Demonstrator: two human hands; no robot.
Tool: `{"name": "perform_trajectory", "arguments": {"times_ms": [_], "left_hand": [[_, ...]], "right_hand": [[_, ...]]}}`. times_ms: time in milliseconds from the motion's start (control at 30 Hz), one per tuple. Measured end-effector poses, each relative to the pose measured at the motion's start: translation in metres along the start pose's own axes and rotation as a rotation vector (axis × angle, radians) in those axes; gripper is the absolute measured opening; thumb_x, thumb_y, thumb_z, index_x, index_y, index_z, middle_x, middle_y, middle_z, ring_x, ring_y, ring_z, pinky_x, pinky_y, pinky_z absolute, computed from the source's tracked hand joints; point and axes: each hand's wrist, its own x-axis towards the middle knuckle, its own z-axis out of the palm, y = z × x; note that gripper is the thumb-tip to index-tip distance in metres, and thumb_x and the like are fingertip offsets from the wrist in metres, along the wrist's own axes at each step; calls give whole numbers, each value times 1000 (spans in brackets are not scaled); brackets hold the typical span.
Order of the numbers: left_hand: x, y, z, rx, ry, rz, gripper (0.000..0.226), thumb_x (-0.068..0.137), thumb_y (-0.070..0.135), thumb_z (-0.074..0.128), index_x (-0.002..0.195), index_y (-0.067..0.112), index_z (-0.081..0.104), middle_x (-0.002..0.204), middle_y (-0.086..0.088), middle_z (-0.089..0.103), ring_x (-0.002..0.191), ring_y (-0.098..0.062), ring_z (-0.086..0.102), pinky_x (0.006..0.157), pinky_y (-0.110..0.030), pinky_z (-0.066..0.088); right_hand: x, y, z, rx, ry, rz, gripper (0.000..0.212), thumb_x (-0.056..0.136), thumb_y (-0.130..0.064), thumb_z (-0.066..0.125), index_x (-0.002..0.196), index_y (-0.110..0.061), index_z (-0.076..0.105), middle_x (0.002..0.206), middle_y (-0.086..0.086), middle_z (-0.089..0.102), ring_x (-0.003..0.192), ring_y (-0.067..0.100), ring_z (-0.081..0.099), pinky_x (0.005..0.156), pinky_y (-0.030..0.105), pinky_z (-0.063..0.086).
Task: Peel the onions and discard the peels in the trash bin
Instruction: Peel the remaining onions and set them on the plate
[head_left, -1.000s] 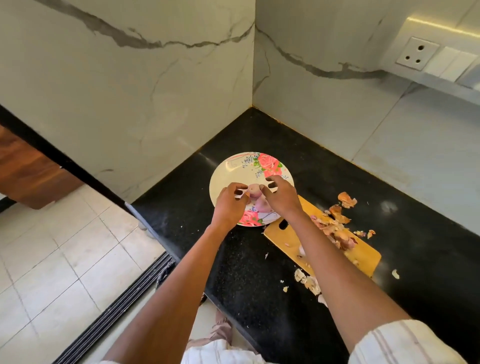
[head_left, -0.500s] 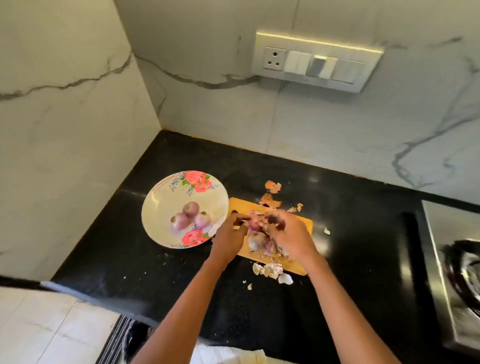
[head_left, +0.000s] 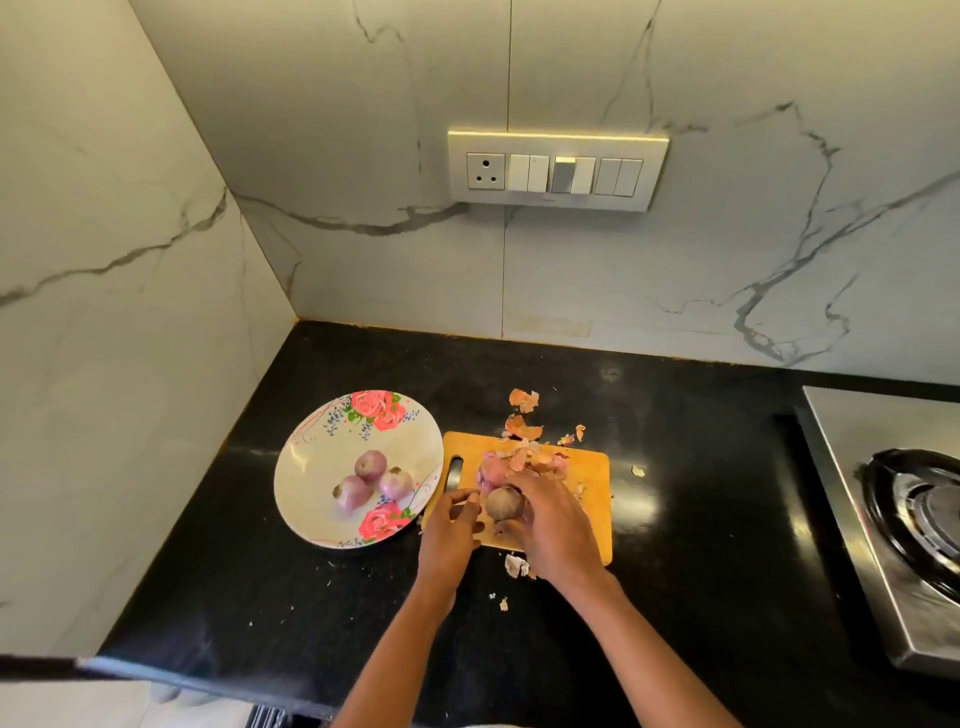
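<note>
Three peeled onions (head_left: 373, 482) sit together on the floral plate (head_left: 311, 467), pale purple and smooth, touching one another near the plate's middle. That much looks done. The plate rests on the black counter (head_left: 701, 467) just beside the wooden cutting board (head_left: 592, 467), its rim slightly overlapping the board's left edge.

Over the board, the right hand (head_left: 550, 525) curls around a brownish onion (head_left: 503, 503) that seems to have its dry skin on. The left hand (head_left: 449, 530) is close against the onion's left side, fingers bent toward it; I can't tell whether they already pinch a bit of skin or only come up to it. Behind the held onion lies another pinkish onion (head_left: 491, 470), partly under loose skins, so I judge at least two are left to finish, though the heap may hide more.

The peels are nowhere near dealt with. A pile of orange-pink peels (head_left: 535, 458) covers the far part of the board, more curled peels (head_left: 523, 400) lie on the counter beyond it, a small flake (head_left: 638, 471) sits off to the right, and pale scraps (head_left: 517, 565) lie at the board's near edge. No trash bin shows from here, so the whole discarding half of the job appears not yet begun.

A stove burner (head_left: 914, 509) sits well apart at the right.
</note>
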Motion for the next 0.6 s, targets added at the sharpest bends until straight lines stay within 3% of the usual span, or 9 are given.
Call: {"name": "perform_trajectory", "arguments": {"times_ms": [167, 267, 400, 500, 600], "left_hand": [[-4, 23, 4, -188, -226, 43, 25, 104, 30, 56, 127, 23, 64, 118, -5, 72, 104, -19, 72, 84, -31, 59], [2, 42, 6, -275, -267, 59, 29, 104, 28, 55, 129, 18, 63, 120, -9, 72, 109, -24, 72, 92, -36, 59], [9, 70, 12, -188, -317, 158, 35, 99, 36, 60, 127, 16, 64, 118, -6, 73, 108, -23, 73, 94, -37, 59], [12, 80, 18, -161, -317, 183, 38, 95, 38, 64, 126, 16, 63, 117, -4, 73, 107, -23, 73, 96, -39, 59], [11, 80, 20, -179, -318, 164, 39, 94, 40, 65, 125, 17, 64, 115, -4, 74, 106, -23, 74, 95, -39, 59]], "right_hand": [[4, -15, -12, 345, 119, 94, 43, 79, -36, 86, 110, -29, 58, 109, -10, 59, 95, 5, 59, 75, 22, 55], [12, -18, -35, 557, 107, 144, 32, 80, -31, 85, 104, -29, 65, 103, -11, 67, 93, -1, 64, 78, 15, 53], [24, -12, -65, 795, 87, 187, 30, 85, -23, 81, 114, -25, 75, 106, -9, 75, 99, 5, 71, 85, 23, 57], [32, -11, -74, 828, 170, 214, 15, 88, -21, 78, 103, -21, 79, 96, -7, 77, 94, 10, 73, 80, 26, 60], [35, -12, -73, 706, 223, 191, 10, 91, -26, 75, 98, -21, 79, 91, -10, 76, 91, 6, 71, 77, 21, 58]]}}
